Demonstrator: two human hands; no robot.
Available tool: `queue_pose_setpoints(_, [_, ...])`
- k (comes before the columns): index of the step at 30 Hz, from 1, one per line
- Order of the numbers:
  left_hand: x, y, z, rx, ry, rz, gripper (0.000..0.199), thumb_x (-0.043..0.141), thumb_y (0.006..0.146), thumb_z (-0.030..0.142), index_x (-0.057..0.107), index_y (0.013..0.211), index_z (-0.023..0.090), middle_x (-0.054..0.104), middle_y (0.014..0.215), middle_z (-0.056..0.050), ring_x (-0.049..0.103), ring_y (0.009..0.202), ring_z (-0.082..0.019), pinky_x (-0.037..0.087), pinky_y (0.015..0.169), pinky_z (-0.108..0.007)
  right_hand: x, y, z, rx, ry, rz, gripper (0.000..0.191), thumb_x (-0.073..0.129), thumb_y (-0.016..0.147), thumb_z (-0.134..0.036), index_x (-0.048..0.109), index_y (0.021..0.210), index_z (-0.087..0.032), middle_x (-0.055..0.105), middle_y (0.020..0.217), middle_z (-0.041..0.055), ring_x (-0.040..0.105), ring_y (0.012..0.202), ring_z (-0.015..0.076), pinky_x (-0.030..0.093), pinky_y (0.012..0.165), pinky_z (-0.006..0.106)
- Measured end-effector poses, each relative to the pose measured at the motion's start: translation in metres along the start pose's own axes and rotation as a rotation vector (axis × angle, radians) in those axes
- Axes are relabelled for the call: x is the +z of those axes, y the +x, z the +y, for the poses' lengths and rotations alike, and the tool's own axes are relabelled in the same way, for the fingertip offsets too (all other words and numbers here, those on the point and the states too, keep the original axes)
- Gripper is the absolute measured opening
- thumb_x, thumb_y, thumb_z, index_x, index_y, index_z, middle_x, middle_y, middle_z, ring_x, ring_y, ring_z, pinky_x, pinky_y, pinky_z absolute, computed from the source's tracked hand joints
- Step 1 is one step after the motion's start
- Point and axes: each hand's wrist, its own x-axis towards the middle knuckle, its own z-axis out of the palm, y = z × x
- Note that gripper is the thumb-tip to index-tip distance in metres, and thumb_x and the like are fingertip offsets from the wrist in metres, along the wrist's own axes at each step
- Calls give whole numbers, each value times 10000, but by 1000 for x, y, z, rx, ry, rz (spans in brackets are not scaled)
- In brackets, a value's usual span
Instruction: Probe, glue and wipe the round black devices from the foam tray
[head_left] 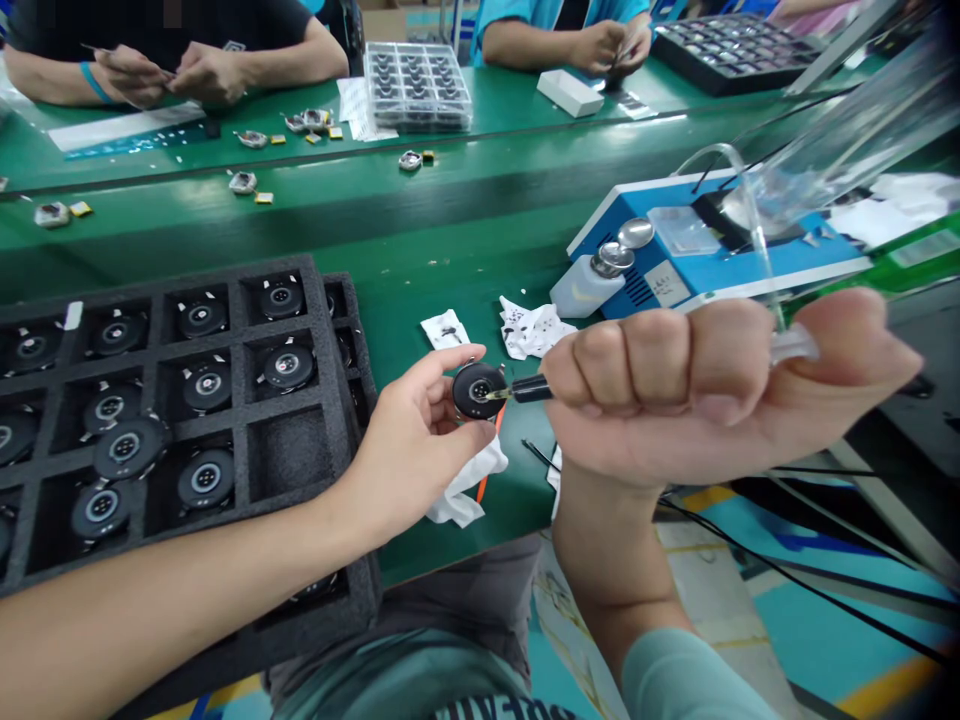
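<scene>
Between thumb and fingers, my left hand (420, 425) holds a round black watch-like part (474, 390) by its edge, with the disc face up. My right hand (675, 385) is wrapped round a dark dispensing syringe (531, 388) joined to a clear tube. The syringe's thin tip is at the disc's middle; whether it touches cannot be told. Left of my hands, a black foam tray (244, 400) holds several similar round parts in square pockets, and one such part (129, 447) lies across the pocket walls. One pocket (290, 450) has no part in it.
A blue machine (675, 270) and a metal-capped bottle (592, 282) stand at the right. Crumpled wipes (531, 328) lie beyond my hands. Small parts (242, 182) sit on the green bench (450, 240). Across it, two people work near a clear compartment box (418, 88).
</scene>
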Motion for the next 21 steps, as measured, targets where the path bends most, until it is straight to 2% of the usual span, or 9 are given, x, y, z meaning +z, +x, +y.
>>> queue_pose_setpoints(3, [0,-1,0,5,1,0,608,763,704,35,618,1276,182,748,992,-31,672,860,-166,517,779,-296,-1,-1,-2,53,-48,23,664,453,979,-586,271,458,-216,102,379,-66,127,350,91,287,403,288])
queue_pose_setpoints(7, [0,-1,0,10,1,-6,603,766,711,50,614,1280,178,747,998,-36,668,858,-166,512,773,-297,-2,-1,-1,-3,3,1,695,413,982,-656,262,462,-221,98,374,-72,107,336,84,264,377,285])
queue_pose_setpoints(16, [0,1,-2,8,6,-21,616,757,724,63,588,1308,161,742,1018,-43,649,846,-146,500,759,-273,-8,2,0,-40,94,-88,687,392,1005,-604,248,458,-214,141,389,-74,105,329,70,245,359,276])
queue_pose_setpoints(21, [-1,1,-2,2,4,-16,625,754,722,49,587,1314,159,742,1006,-37,639,824,-132,498,753,-266,-11,1,-1,-2,78,-108,676,419,999,-609,266,471,-217,131,392,-78,89,342,74,242,382,284])
